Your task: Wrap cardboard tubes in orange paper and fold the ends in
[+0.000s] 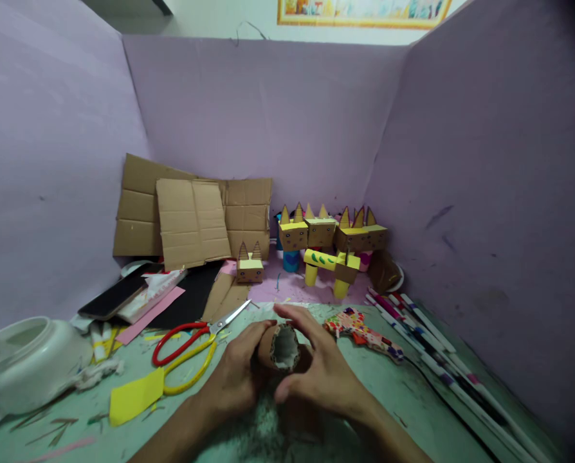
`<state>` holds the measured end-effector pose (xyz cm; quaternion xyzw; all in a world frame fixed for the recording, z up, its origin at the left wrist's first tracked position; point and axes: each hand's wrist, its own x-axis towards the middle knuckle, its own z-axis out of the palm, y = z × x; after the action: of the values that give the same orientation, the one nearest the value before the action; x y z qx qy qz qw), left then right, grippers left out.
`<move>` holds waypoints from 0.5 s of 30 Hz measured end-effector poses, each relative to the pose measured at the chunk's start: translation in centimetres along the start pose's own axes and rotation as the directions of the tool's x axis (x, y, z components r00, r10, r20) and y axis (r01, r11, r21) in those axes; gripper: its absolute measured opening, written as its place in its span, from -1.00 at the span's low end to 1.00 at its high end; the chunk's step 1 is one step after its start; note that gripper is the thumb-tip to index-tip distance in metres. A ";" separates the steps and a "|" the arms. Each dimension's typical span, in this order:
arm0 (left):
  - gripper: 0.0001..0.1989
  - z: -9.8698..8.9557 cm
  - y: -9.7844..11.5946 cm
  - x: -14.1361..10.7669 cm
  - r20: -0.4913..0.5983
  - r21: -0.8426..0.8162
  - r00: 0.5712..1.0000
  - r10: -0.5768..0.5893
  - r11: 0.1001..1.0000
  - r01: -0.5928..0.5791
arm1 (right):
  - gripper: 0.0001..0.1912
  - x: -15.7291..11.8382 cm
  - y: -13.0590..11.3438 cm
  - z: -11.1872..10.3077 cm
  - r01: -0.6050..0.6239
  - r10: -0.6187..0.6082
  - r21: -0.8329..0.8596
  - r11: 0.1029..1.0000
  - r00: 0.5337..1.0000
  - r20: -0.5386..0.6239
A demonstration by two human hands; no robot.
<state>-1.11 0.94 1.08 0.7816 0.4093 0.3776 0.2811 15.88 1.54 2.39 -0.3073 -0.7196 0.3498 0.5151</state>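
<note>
While the left hand (242,360) grips the short brown corrugated-cardboard tube (284,348) along its left side, the right hand (323,366) is curved about the opposite side, thumb and index finger parted; whether it touches the tube cannot be determined. The tube is positioned above the pale green tabletop (379,399), its open end showing a whitish lining. Left of the hands lie the metal scissors with red and yellow handles (213,335) and, overlapping the yellow loop, a yellow paper piece (137,396). Right of the hands lies a multicoloured patterned glue gun (363,334) with a black cord. Beyond the tube, a cardboard box head with two pointed ears (250,271) stands upright.
</note>
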 end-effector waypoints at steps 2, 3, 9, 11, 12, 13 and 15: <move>-0.52 -0.1 -0.7 -0.2 -0.021 0.058 0.999 0.026 0.998 -0.024 | -0.43 0.1 -0.5 -1.1 -0.041 0.041 0.002 0.999 0.999 -0.004; -0.49 -0.2 -1.1 -0.2 -0.035 0.086 0.998 0.045 0.995 -0.042 | -0.53 0.1 -0.7 -1.4 -0.039 0.039 -0.024 0.999 0.999 -0.006; -0.23 -0.7 -1.8 -0.5 0.015 0.185 0.990 0.142 0.972 -0.142 | -0.67 0.1 -0.5 -1.8 0.122 -0.115 -0.375 0.919 0.992 0.042; -0.22 -0.9 -1.5 -0.6 0.055 0.183 0.988 0.143 0.972 -0.151 | -0.66 0.0 -0.1 -1.7 0.131 -0.127 -0.433 0.892 0.991 0.038; -0.22 -0.9 -1.3 -0.6 0.074 0.174 0.987 0.146 0.972 -0.157 | -0.67 -0.1 0.1 -1.7 0.132 -0.134 -0.453 0.882 0.991 0.028; -0.23 -1.0 -1.2 -0.6 0.087 0.163 0.984 0.155 0.972 -0.168 | -0.69 -0.1 0.2 -1.6 0.133 -0.142 -0.467 0.874 0.990 0.016; -0.25 -1.1 -1.0 -0.6 0.103 0.147 0.978 0.180 0.970 -0.194 | -0.71 -0.2 0.3 -1.5 0.127 -0.151 -0.481 0.868 0.988 -0.011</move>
<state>-2.66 1.05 0.70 0.8523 0.3493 0.3341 0.2001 17.45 1.83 2.34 -0.3808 -0.7912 0.1156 0.4643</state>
